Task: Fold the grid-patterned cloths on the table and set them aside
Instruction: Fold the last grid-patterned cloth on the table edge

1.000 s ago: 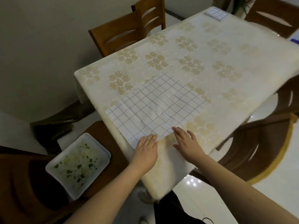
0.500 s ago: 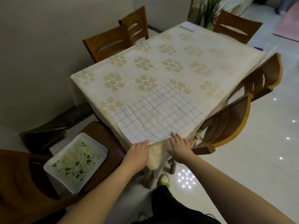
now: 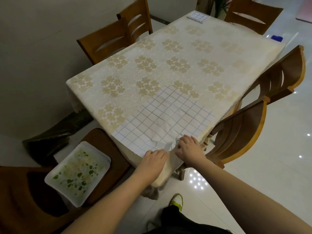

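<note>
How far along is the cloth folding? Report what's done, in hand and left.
Done: one folded grid cloth sits at the table's far corner. In hand: the spread grid cloth lies unfolded at the near corner, where the left hand and right hand gather its near edge, which is lifting. Left: fold this one and set it aside.

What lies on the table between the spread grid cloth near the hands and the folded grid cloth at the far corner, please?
In the head view, nothing: only bare floral tablecloth separates the spread grid cloth from the folded grid cloth.
</note>
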A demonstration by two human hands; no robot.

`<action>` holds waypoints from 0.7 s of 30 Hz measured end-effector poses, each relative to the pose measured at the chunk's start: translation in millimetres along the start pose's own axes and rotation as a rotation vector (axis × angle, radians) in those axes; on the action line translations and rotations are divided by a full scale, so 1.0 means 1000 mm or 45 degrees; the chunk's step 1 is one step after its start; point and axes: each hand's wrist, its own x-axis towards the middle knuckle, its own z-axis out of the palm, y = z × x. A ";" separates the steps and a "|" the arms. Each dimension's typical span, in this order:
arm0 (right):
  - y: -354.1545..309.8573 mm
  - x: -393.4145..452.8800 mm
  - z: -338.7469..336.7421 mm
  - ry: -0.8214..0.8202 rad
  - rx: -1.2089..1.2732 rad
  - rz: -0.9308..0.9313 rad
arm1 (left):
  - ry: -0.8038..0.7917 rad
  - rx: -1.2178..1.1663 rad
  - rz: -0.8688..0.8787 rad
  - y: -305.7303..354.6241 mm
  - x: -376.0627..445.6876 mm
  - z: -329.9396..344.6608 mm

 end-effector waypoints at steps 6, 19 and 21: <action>-0.011 0.006 -0.007 0.351 0.578 0.023 | 0.049 -0.112 0.084 -0.018 0.024 -0.028; -0.036 0.001 -0.022 0.347 1.200 0.423 | -0.003 -0.457 -0.131 -0.141 0.014 -0.013; -0.045 -0.004 -0.023 0.416 1.328 0.530 | 0.024 -0.433 -0.153 -0.168 0.015 -0.010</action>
